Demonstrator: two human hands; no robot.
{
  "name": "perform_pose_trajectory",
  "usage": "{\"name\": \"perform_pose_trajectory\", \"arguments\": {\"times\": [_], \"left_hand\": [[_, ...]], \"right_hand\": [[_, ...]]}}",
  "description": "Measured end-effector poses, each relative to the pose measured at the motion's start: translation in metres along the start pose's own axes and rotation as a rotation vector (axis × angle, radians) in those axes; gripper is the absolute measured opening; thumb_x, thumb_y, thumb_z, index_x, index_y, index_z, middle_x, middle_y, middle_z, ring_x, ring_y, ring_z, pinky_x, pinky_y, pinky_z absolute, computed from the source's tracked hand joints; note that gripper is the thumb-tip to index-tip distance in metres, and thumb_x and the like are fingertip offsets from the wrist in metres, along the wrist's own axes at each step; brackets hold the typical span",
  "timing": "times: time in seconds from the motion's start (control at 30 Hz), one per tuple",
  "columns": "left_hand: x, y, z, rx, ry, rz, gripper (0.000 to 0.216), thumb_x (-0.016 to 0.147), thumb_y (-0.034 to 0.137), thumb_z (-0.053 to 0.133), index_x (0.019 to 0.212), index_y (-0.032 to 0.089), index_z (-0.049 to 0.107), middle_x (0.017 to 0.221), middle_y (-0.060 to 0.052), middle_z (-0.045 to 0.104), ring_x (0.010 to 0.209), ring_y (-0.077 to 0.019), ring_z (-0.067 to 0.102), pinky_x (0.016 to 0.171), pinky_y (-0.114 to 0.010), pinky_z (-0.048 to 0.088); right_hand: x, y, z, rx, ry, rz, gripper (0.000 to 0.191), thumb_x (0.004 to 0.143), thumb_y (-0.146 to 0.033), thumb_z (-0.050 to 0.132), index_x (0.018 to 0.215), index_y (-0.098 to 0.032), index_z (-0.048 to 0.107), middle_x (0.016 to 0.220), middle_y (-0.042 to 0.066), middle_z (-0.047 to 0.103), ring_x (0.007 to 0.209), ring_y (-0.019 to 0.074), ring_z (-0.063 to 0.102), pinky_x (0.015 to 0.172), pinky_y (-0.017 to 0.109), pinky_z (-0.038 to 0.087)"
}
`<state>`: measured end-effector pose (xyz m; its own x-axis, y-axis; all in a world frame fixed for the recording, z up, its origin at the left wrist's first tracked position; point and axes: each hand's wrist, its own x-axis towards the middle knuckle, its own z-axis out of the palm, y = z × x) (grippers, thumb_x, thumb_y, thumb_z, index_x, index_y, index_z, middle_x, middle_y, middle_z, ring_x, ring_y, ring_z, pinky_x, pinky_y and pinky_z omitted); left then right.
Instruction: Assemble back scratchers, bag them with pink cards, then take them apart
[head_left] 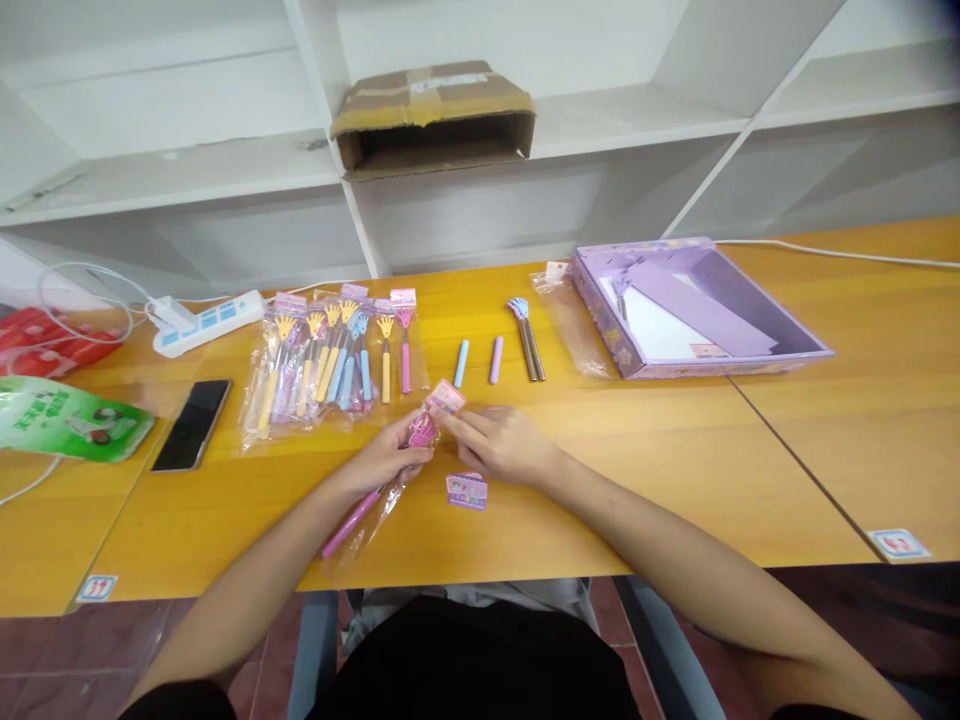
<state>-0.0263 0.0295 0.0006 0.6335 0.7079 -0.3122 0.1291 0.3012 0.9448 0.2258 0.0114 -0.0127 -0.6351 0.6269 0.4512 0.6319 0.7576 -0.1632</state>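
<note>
Head view is showing the left hand (386, 458) clamping the sleeved pink scratcher (352, 520) near the worktop (675, 480) front, the right hand (504, 445) pinching its header card (448, 397); bagged scratchers (330, 360) are lying finished behind; two bare scratchers (527, 340) and a spare card (466, 491) are lying unpacked.

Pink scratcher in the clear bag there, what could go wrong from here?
The pink scratcher is pinched only at its top end by the left hand and the right hand, which grips the paper card. Its handle end lies near the front edge of the table and might slide off. The spare card beside the right wrist could be swept away by a forearm.
</note>
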Motion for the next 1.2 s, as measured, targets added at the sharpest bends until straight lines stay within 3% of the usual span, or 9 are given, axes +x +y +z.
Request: {"name": "perform_pose_trajectory", "arguments": {"times": [0.2, 0.37, 0.5, 0.6, 0.67, 0.73, 0.83, 1.03, 1.2], "left_hand": [[-0.001, 0.000, 0.003, -0.044, 0.030, 0.032, 0.084, 0.089, 0.035, 0.081, 0.163, 0.019, 0.046, 0.062, 0.012, 0.047, 0.046, -0.0067, 0.036, 0.048, -0.022, 0.030], [-0.004, 0.004, -0.005, 0.044, -0.008, 0.006, 0.080, 0.088, 0.034, 0.082, 0.160, 0.020, 0.053, 0.071, 0.008, 0.056, 0.054, -0.0083, 0.043, 0.056, -0.022, 0.037], [-0.003, 0.007, -0.005, 0.151, -0.023, 0.060, 0.070, 0.087, 0.033, 0.082, 0.154, 0.023, 0.062, 0.101, -0.004, 0.075, 0.095, -0.0213, 0.069, 0.089, -0.033, 0.054], [-0.005, 0.013, -0.004, 0.211, -0.052, 0.087, 0.061, 0.085, 0.034, 0.082, 0.145, 0.028, 0.070, 0.118, -0.007, 0.077, 0.122, -0.0280, 0.069, 0.107, -0.041, 0.052], [-0.008, 0.019, -0.005, 0.259, -0.085, 0.053, 0.058, 0.084, 0.034, 0.083, 0.140, 0.030, 0.073, 0.112, -0.006, 0.078, 0.114, -0.0277, 0.071, 0.100, -0.039, 0.054], [-0.012, 0.024, -0.010, 0.284, -0.107, -0.016, 0.058, 0.085, 0.035, 0.081, 0.142, 0.029, 0.071, 0.097, -0.003, 0.074, 0.088, -0.0221, 0.069, 0.079, -0.032, 0.054], [-0.014, 0.025, -0.021, 0.237, -0.063, -0.103, 0.054, 0.092, 0.037, 0.075, 0.143, 0.023, 0.065, 0.071, 0.005, 0.057, 0.057, -0.0129, 0.048, 0.056, -0.025, 0.038], [-0.012, 0.015, -0.029, 0.175, 0.019, -0.062, 0.035, 0.092, 0.047, 0.077, 0.103, 0.021, 0.056, 0.064, 0.008, 0.048, 0.054, -0.0099, 0.039, 0.052, -0.023, 0.031], [-0.016, 0.015, -0.016, 0.236, -0.060, -0.113, 0.042, 0.093, 0.052, 0.077, 0.116, 0.020, 0.064, 0.073, 0.005, 0.052, 0.059, -0.0120, 0.043, 0.055, -0.024, 0.034]], "right_hand": [[-0.002, -0.006, 0.005, -0.014, 0.000, 0.149, 0.059, 0.107, -0.020, 0.046, 0.165, -0.017, 0.051, 0.089, 0.009, 0.078, 0.070, 0.0215, 0.066, 0.066, 0.035, 0.052], [-0.001, 0.004, -0.004, 0.180, 0.081, 0.385, 0.041, 0.111, -0.037, 0.050, 0.142, -0.018, 0.069, 0.080, 0.006, 0.073, 0.066, 0.0175, 0.062, 0.066, 0.030, 0.046], [0.000, 0.012, -0.005, 0.600, 0.125, 0.522, 0.036, 0.109, -0.053, 0.056, 0.115, -0.021, 0.071, 0.073, -0.001, 0.062, 0.061, 0.0150, 0.052, 0.063, 0.028, 0.043], [0.000, 0.020, -0.007, 0.786, 0.046, 0.531, 0.035, 0.106, -0.055, 0.059, 0.099, -0.022, 0.068, 0.073, -0.002, 0.060, 0.062, 0.0147, 0.048, 0.062, 0.027, 0.040], [-0.002, 0.032, -0.011, 0.773, 0.048, 0.555, 0.035, 0.105, -0.054, 0.059, 0.095, -0.021, 0.067, 0.075, -0.001, 0.062, 0.065, 0.0147, 0.050, 0.064, 0.027, 0.040], [-0.005, 0.048, -0.019, 0.724, 0.072, 0.600, 0.036, 0.103, -0.054, 0.059, 0.093, -0.020, 0.068, 0.080, 0.001, 0.066, 0.070, 0.0151, 0.054, 0.069, 0.028, 0.042], [-0.011, 0.065, -0.030, 0.802, -0.090, 0.648, 0.040, 0.099, -0.057, 0.063, 0.094, -0.018, 0.072, 0.083, 0.003, 0.072, 0.073, 0.0162, 0.059, 0.070, 0.029, 0.043], [-0.011, 0.043, -0.031, 1.034, -0.510, 0.469, 0.033, 0.096, -0.050, 0.072, 0.092, -0.018, 0.078, 0.085, 0.001, 0.077, 0.074, 0.0145, 0.063, 0.072, 0.028, 0.047], [-0.007, 0.033, -0.027, 1.083, -0.449, 0.483, 0.040, 0.090, -0.050, 0.083, 0.111, -0.018, 0.075, 0.073, -0.006, 0.060, 0.063, 0.0106, 0.048, 0.060, 0.025, 0.038]]}}
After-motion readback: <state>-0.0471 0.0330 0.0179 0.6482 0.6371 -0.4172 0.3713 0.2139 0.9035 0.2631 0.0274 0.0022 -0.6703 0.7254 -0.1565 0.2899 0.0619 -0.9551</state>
